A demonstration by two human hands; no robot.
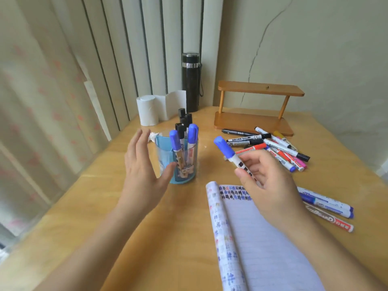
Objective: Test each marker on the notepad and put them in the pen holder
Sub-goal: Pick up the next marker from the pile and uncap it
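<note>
the right hand (270, 181) is pinching a capped blue marker (232, 154) above the notepad (273, 244) (its top line is carrying scribbles), cap tilting toward the pen holder (178, 162). the left hand (142, 164) is hovering open just beside the holder, which is standing five markers upright.

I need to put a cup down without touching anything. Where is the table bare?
Bare: the strip between the pen holder and the marker pile, and the table left of the notepad. Crowded: right side, with the pile and three markers beside the notepad.
</note>
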